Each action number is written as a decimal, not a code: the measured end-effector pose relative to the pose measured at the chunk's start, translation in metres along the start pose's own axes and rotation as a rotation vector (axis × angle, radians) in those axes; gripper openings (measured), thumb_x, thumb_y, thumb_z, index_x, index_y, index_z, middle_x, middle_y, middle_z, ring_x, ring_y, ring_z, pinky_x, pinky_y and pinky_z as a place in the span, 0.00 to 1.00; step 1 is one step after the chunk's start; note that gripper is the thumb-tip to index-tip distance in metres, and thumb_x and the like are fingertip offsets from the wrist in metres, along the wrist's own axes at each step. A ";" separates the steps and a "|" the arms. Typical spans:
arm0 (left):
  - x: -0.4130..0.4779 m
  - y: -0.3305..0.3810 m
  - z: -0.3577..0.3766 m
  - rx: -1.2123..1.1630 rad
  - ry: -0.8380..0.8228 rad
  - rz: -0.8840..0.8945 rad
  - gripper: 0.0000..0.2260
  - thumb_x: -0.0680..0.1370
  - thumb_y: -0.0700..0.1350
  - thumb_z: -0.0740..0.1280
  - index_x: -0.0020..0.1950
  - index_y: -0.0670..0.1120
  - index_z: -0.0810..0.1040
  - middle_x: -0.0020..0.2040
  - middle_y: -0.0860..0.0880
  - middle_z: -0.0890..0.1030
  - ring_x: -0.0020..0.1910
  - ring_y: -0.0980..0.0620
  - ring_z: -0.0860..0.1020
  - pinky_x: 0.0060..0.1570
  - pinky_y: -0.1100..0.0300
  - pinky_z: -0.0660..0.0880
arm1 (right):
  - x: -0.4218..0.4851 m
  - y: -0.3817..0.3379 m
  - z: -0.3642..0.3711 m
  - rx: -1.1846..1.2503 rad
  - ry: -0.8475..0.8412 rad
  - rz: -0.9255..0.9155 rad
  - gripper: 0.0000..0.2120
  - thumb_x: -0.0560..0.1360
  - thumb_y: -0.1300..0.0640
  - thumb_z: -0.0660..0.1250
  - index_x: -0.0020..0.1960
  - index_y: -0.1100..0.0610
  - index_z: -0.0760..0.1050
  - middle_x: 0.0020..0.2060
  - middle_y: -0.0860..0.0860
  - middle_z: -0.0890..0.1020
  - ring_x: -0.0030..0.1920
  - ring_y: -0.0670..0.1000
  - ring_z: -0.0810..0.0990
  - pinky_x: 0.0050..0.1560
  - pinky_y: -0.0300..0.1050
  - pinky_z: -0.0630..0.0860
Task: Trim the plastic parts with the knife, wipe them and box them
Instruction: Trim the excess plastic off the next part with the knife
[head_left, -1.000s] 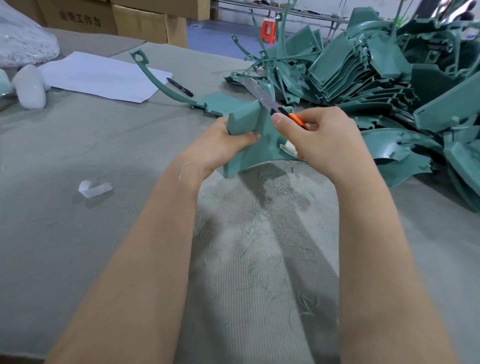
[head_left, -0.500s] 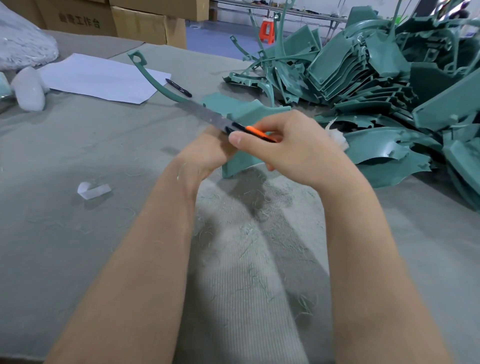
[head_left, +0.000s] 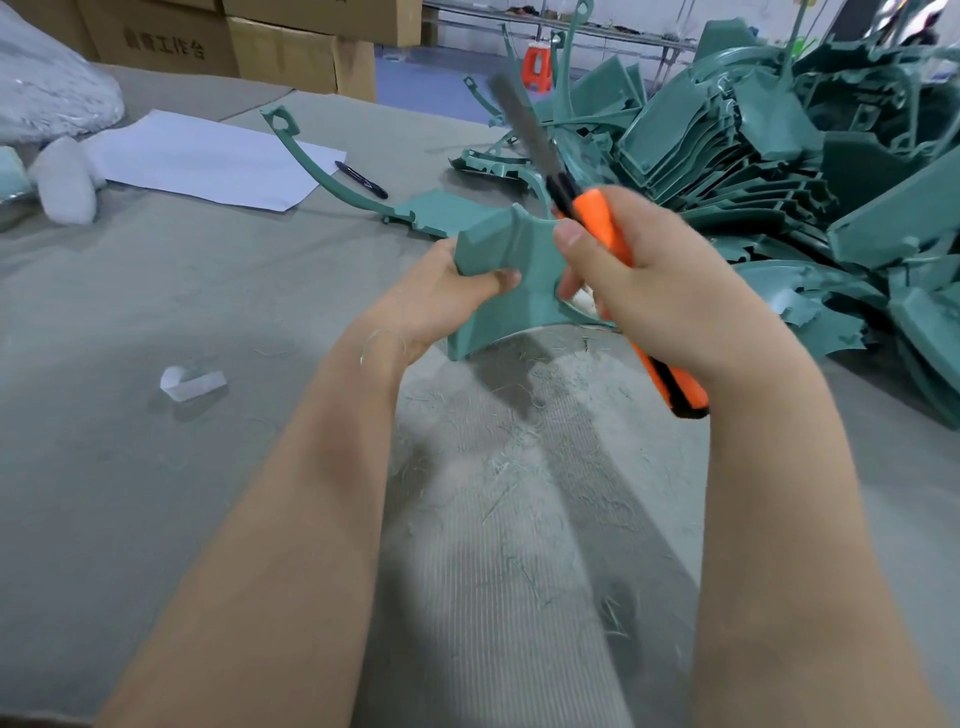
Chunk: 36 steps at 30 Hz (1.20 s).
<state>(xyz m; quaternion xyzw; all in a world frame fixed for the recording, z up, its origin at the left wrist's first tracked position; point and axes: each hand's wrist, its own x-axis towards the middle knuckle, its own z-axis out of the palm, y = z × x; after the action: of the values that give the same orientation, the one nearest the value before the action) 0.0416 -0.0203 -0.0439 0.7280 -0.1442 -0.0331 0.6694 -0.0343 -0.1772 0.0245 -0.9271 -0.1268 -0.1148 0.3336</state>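
Note:
A green plastic part (head_left: 511, 265) with a long curved arm reaching up and left stands on the grey felt table (head_left: 156, 467). My left hand (head_left: 441, 301) grips its near left edge, thumb on the front face. My right hand (head_left: 660, 291) grips an orange utility knife (head_left: 605, 223). Its long blade points up and away, blurred, above the part and not touching it. A bit of white cloth shows under the right fingers. A big heap of green plastic parts (head_left: 779, 156) fills the right back.
Green shavings lie on the felt below my hands. A white sheet of paper (head_left: 208, 156) with a black pen (head_left: 361, 179) lies at the back left. A small white scrap (head_left: 192, 382) sits at left. Cardboard boxes (head_left: 260, 41) stand behind; a white bag (head_left: 47, 93) is far left.
The knife blade lay across the part pointing left half a second ago; now my right hand has swung it up, off the part. My left hand keeps its hold.

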 end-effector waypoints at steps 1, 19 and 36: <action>0.000 0.001 0.000 0.006 0.009 -0.003 0.09 0.78 0.39 0.67 0.52 0.53 0.77 0.50 0.54 0.82 0.54 0.52 0.80 0.59 0.55 0.75 | 0.000 -0.001 0.001 -0.019 -0.049 0.011 0.10 0.82 0.46 0.55 0.53 0.51 0.70 0.39 0.47 0.80 0.35 0.39 0.73 0.41 0.41 0.70; -0.001 0.003 0.000 0.147 0.074 0.003 0.08 0.77 0.41 0.67 0.56 0.43 0.78 0.57 0.42 0.81 0.58 0.46 0.78 0.63 0.47 0.72 | -0.001 0.001 0.001 -0.082 -0.066 -0.021 0.19 0.78 0.47 0.64 0.69 0.46 0.74 0.62 0.46 0.79 0.62 0.47 0.75 0.54 0.36 0.64; 0.003 -0.005 -0.004 0.042 0.020 0.052 0.08 0.77 0.41 0.68 0.46 0.56 0.78 0.41 0.61 0.82 0.43 0.63 0.80 0.49 0.63 0.77 | 0.003 0.015 -0.001 0.049 0.106 0.163 0.12 0.79 0.46 0.62 0.60 0.46 0.77 0.38 0.42 0.78 0.37 0.45 0.74 0.43 0.39 0.68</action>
<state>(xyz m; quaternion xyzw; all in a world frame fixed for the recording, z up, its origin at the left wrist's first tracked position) 0.0460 -0.0169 -0.0478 0.7381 -0.1571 -0.0053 0.6561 -0.0271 -0.1887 0.0170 -0.9185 -0.0358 -0.1330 0.3707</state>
